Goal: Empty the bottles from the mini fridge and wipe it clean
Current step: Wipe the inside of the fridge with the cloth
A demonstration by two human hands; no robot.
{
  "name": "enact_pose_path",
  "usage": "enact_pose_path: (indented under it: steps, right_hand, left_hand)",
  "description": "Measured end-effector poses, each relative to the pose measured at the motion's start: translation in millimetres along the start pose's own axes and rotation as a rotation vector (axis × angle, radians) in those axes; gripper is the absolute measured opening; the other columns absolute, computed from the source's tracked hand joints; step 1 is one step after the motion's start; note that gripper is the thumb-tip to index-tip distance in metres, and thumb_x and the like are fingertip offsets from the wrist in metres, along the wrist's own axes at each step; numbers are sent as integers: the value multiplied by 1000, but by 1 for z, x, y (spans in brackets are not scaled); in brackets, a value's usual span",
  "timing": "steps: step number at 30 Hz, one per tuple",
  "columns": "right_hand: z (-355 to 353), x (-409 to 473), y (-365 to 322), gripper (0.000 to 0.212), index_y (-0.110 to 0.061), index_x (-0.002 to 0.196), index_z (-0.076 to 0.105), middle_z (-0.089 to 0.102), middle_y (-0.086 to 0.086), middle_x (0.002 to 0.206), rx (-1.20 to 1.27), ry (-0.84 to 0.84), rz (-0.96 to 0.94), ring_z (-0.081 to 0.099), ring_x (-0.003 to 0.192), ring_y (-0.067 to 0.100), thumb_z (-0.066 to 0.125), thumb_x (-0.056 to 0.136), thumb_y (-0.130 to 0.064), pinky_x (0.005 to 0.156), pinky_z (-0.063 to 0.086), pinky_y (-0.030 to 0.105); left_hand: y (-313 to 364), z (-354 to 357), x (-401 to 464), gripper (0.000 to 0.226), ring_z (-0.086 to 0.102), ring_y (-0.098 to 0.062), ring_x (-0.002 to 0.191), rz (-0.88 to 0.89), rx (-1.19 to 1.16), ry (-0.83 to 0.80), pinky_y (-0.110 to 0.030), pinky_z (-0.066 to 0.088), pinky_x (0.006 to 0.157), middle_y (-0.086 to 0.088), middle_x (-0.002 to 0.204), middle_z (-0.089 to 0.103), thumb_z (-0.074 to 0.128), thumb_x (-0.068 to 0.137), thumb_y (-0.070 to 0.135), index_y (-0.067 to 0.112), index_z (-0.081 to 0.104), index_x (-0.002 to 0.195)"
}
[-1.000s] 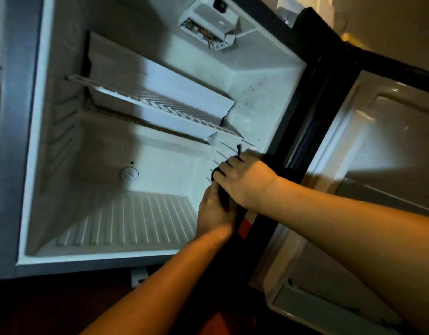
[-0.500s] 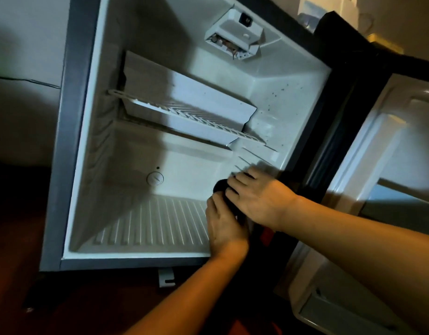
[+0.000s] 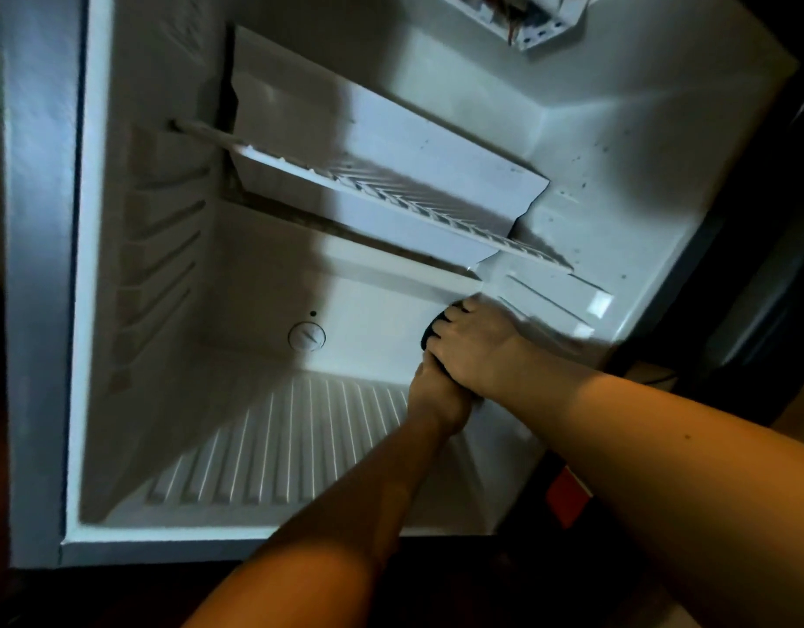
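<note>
Wiping: a dark cloth (image 3: 433,330) is pressed against the inner right wall of the mini fridge (image 3: 42,310), low and near the back corner.
Right hand: the right hand (image 3: 475,351) is laid over the cloth, fingers (image 3: 450,330) curled and closed down on it; only a small dark edge of the cloth is seen past the fingertips.
Left hand: the left hand (image 3: 436,396) is placed just below the right one and touching it, fingers bent around the lower part of the cloth; how tightly it is gripped cannot be told, because the right hand covers it.
Forearms: both are reached in from the lower edge of the view, the right one crossing above the left.
Fridge position: the cabinet is seen tilted in the view, opening turned to the camera, its long axis running from lower left to upper right; the door is swung open at the right, mostly dark.
Inside: no bottles are seen; a white wire shelf (image 3: 391,192) is seated on the side rails, slanted in the view, and a ribbed floor (image 3: 278,437) is below.
Back wall: a round plug (image 3: 306,336) is seen low on it.
Ceiling: a white control housing (image 3: 527,20) is fixed at the top, partly cut off.
Right wall: small dark specks are scattered on it.
Writing: a red label (image 3: 568,496) is seen at the lower door edge; no text can be read there.
</note>
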State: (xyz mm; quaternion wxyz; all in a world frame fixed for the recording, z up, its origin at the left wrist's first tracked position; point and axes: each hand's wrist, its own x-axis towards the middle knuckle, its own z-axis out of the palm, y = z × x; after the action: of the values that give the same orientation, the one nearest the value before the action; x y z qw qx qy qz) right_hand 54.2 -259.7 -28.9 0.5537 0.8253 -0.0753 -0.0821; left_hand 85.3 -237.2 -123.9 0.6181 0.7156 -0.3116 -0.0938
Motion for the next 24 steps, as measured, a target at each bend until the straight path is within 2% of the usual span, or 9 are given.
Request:
enact_pose_path:
  steps: [5, 8, 11, 13, 14, 16, 18, 21, 24]
  right_hand:
    - [-6, -17, -1, 36, -21, 133, 47, 47, 3, 139, 64, -18, -40, 41, 128, 23, 43, 98, -29, 105, 29, 41]
    - [-12, -41, 1, 27, -22, 120, 56, 57, 1, 126, 113, 6, -93, 50, 116, 23, 46, 96, -27, 98, 37, 40]
    - [-21, -66, 4, 20, -23, 103, 64, 64, 1, 106, 216, -44, -114, 59, 95, 24, 48, 92, -21, 79, 45, 38]
    - [-25, -79, 6, 21, -23, 102, 64, 64, -1, 102, 233, -85, -133, 59, 91, 23, 47, 90, -20, 72, 42, 36]
    - [-27, -86, 7, 22, -23, 103, 64, 63, -1, 103, 242, -91, -140, 59, 93, 23, 47, 90, -21, 73, 41, 36]
    - [-30, -101, 6, 23, -24, 106, 64, 63, -1, 107, 259, -85, -148, 58, 97, 24, 48, 89, -23, 80, 44, 38]
    - [-35, -114, 5, 28, -23, 112, 64, 61, 2, 113, 263, -103, -141, 58, 103, 27, 49, 88, -28, 85, 47, 42]
    - [-48, -136, 8, 30, -17, 113, 63, 61, 6, 114, 359, -208, -107, 60, 96, 28, 48, 89, -27, 75, 47, 36]
    - [-67, -160, 25, 26, -15, 112, 60, 59, 7, 109, 499, -240, -92, 58, 93, 27, 46, 91, -21, 78, 50, 39]
  left_hand:
    - [-4, -6, -12, 44, 58, -32, 110, 47, 3, -55, -41, 48, 91, -15, 122, 62, 62, 86, 28, 7, 55, 125]
    - [-4, -10, -32, 32, 62, -35, 103, 35, 7, -120, -40, 52, 83, -17, 109, 68, 63, 85, 26, 5, 67, 109]
    - [2, -13, -58, 30, 68, -27, 81, -51, -74, -134, -29, 47, 66, -13, 88, 72, 70, 70, 35, 10, 72, 87]
    - [7, -14, -74, 17, 59, -15, 61, -64, -93, -140, -24, 43, 61, -3, 70, 68, 72, 74, 32, 16, 67, 70]
    - [10, -14, -82, 19, 55, -12, 57, -61, -105, -154, -23, 43, 60, 0, 64, 66, 72, 76, 30, 18, 64, 65]
    - [14, -14, -98, 17, 59, -12, 60, -52, -151, -178, -26, 49, 64, 1, 65, 68, 75, 74, 28, 18, 64, 65]
    - [21, -16, -109, 16, 69, -13, 72, -57, -183, -195, -32, 58, 75, -1, 74, 73, 79, 68, 27, 18, 68, 72]
    - [37, -29, -125, 11, 71, -15, 79, -54, -187, -297, -32, 60, 78, -6, 86, 74, 77, 75, 16, 17, 69, 83]
    - [51, -47, -136, 16, 72, -24, 84, 24, -218, -389, -43, 58, 84, -12, 87, 74, 71, 70, 12, 12, 72, 87]
